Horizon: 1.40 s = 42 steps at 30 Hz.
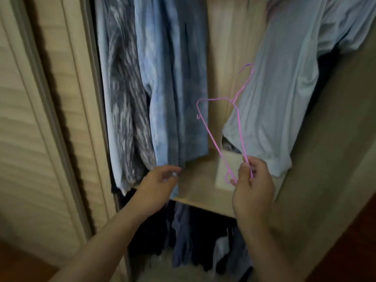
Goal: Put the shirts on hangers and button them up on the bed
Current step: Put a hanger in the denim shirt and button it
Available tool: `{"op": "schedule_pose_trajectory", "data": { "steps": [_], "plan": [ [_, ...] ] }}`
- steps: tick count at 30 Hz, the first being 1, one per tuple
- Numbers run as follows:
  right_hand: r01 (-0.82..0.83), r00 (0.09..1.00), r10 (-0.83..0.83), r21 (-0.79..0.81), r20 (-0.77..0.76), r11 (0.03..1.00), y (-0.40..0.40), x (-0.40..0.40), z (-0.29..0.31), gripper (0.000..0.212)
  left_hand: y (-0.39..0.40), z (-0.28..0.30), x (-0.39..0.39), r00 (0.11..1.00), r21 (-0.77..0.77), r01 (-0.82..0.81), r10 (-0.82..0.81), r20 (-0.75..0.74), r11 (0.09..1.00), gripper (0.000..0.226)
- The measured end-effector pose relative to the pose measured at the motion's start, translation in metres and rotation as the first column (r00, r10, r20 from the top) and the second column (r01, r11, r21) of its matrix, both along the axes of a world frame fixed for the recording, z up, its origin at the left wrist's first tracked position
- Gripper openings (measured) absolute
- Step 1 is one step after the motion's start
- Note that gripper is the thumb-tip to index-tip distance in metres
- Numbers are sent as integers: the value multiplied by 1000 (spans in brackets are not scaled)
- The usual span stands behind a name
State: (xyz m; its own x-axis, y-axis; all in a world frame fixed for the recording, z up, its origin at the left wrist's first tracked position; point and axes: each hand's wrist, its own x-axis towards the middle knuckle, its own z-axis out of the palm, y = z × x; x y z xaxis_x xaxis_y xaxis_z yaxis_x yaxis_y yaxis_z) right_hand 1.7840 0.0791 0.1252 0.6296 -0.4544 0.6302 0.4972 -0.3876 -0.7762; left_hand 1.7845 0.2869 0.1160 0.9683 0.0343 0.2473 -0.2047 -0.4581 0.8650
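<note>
Pinching pink hanger (221,127) low end, right hand (252,186); hook up (tilted); left hand (157,186) loose, empty.

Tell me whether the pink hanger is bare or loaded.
Bare: the pink hanger shows only wire, no cloth on it, pinched by the right hand.

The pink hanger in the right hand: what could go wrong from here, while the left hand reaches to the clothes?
1. The right hand pinches the pink hanger only at one bottom corner, so it may swing or slip.
2. Its hook points up beside the pale shirt and might snag the fabric.
3. The left hand is at the hem of the blue shirt; pulling there could drag it off crookedly.
</note>
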Motion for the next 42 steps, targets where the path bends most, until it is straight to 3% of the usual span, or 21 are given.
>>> {"op": "schedule_pose_trajectory", "data": {
  "steps": [2,4,6,10,13,16,20,23,26,29,32,34,37,42],
  "plan": [
    [-121,985,132,100,-115,988,-16,-36,-44,13,-24,-42,-38,973,-196,-93,48,-227,976,26],
    [-173,954,205,153,-220,973,-23,-79,-83,16,-39,-79,-75,911,-299,-197,62,-407,934,24],
    [-240,905,313,261,-289,935,-22,-124,-125,25,-40,-112,-116,851,-409,-319,69,-521,855,17],
    [-363,729,530,411,-434,836,3,-207,-190,23,-16,-174,-213,726,-557,-623,141,-673,549,25],
    [-459,577,680,509,-452,728,40,-244,-208,13,4,-202,-283,607,-504,-779,249,-755,373,34],
    [-611,296,796,536,-528,582,88,-272,-231,14,21,-204,-350,537,-494,-843,345,-769,212,30],
    [-743,-195,781,609,-593,277,172,-328,-248,12,66,-215,-455,421,-504,-863,508,-752,-31,17],
    [-743,-484,621,664,-616,80,234,-390,-256,13,100,-232,-550,147,-467,-809,646,-749,-358,26],
    [-751,-633,374,655,-677,-86,289,-460,-279,13,134,-258,-652,-49,-369,-801,667,-744,-471,43],
    [-822,-566,153,538,-810,-187,346,-518,-323,15,181,-307,-738,-171,-138,-886,589,-790,-442,31],
    [-901,-433,25,431,-901,-53,404,-560,-364,23,243,-355,-785,-108,-48,-957,506,-856,-286,20],
    [-948,-318,12,319,-948,18,444,-578,-382,28,286,-379,-799,-28,-52,-986,464,-885,-157,28],
    [-969,-237,46,240,-970,64,518,-580,-400,29,357,-401,-811,43,-81,-995,454,-890,-64,54],
    [-996,9,143,-22,-990,-90,658,-519,-432,28,443,-422,-847,40,-3,-997,506,-861,74,55]
  ]
}}
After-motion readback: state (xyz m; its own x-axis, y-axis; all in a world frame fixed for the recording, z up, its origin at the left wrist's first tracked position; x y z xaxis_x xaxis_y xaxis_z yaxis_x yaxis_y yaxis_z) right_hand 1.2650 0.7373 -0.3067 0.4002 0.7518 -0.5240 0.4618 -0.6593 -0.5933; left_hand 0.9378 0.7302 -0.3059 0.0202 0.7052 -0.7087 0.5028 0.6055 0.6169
